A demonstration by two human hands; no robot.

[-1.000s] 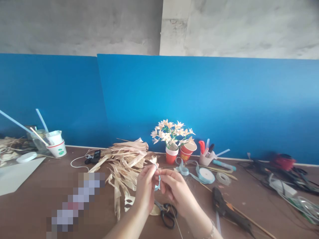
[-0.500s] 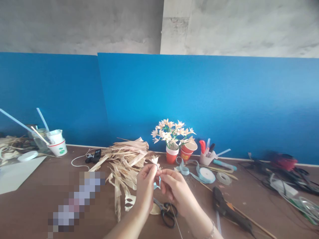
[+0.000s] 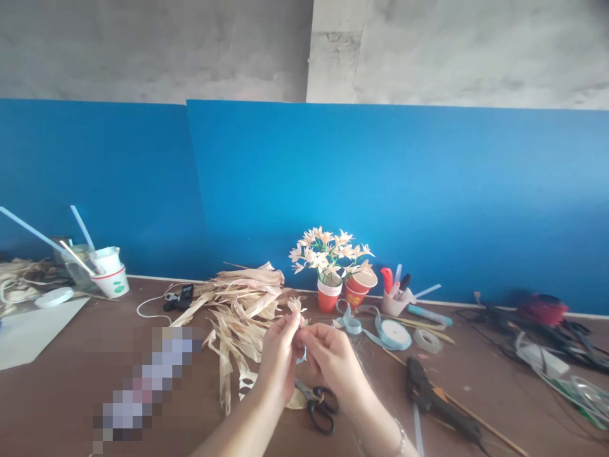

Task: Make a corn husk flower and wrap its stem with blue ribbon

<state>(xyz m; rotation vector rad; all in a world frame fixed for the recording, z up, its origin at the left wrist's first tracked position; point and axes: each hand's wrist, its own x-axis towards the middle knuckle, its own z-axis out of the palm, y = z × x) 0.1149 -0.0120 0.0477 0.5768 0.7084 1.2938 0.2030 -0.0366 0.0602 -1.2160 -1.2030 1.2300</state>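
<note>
My left hand [image 3: 280, 360] is closed, pinching a small pale corn-husk flower [image 3: 295, 305] that pokes up above the thumb. Fingertips of my right hand [image 3: 333, 357] are pressed together at the flower's base, on a thin thread that barely shows. A bit of light blue ribbon [image 3: 301, 356] shows between the hands. Below them on the table lie black-handled scissors [image 3: 321, 409], beside a white piece with holes [image 3: 246, 383]. Just left of my left hand spreads a heap of dry husks [image 3: 238, 317].
Finished-looking husk flowers [image 3: 328, 251] stand in red paper cups [image 3: 328, 297] behind the hands. To the right are a ribbon roll [image 3: 396, 335], clear tape [image 3: 427, 341], a pen cup [image 3: 394, 306], a glue gun [image 3: 440, 406] and cables [image 3: 504, 324]. White cups [image 3: 113, 282] stand left.
The right fingers have shifted slightly at the flower's base. The thread that hung below my right hand has swung out of its earlier line. The flower has turned a little.
</note>
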